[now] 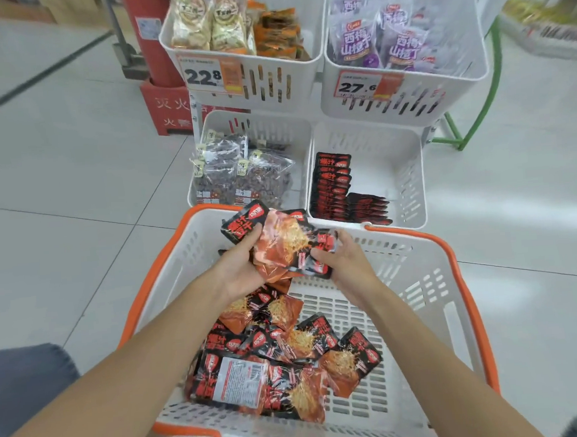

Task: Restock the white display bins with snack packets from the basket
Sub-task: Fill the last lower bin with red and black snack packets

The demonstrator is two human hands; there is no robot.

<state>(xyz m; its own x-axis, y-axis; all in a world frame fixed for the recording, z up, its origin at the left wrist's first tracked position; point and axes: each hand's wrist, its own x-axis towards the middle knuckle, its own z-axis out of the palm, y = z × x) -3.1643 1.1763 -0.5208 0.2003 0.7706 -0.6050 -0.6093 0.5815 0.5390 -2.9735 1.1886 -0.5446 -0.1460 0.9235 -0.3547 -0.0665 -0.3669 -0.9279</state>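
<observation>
**Two hands on one packet stack**

Left hand (241,272) and right hand (348,267) both have fingers (318,253) curled round a stack of red-black packets (282,244), held over the basket's (451,251) far end. More loose packets (280,365) lie inside the basket. Just past it, a white bin (408,175) has some stood in a row.

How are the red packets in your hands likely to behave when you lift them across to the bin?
Probably slippery: the packets look glossy and fan out unevenly between the left hand and right hand. Likely light and floppy, as a whole bunch sits in two hands. In the bin they may topple unless leaned on the standing row.
</observation>
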